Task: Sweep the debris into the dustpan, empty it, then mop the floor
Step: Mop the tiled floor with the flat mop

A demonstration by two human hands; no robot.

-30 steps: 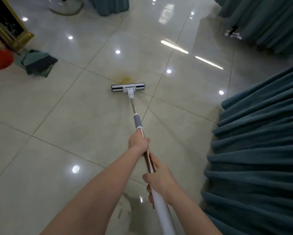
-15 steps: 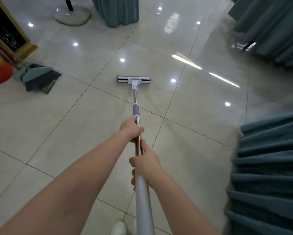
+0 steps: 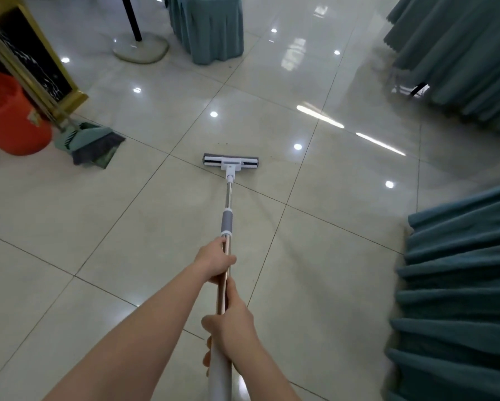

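The flat mop head (image 3: 232,162) lies on the glossy tiled floor (image 3: 144,215) ahead of me, its grey pad crosswise. The mop pole (image 3: 227,227) runs back toward me. My left hand (image 3: 215,263) grips the pole just below the grey collar. My right hand (image 3: 232,331) grips it lower, near the white end. A green broom and dustpan (image 3: 94,144) stand together at the left, beside the orange bucket (image 3: 10,117). A few small dark specks lie on the tile just beyond the mop head.
Teal pleated table skirts hang at the right (image 3: 457,299), far right (image 3: 457,53) and top centre (image 3: 208,27). A black pole on a round base (image 3: 140,49) stands at the back. A gold-framed black stand (image 3: 40,62) sits behind the bucket.
The mop head has slid across the yellowish stain, which no longer shows. The view has tilted up and back, bringing the bucket and far furniture more into sight. Both hands keep their grip.
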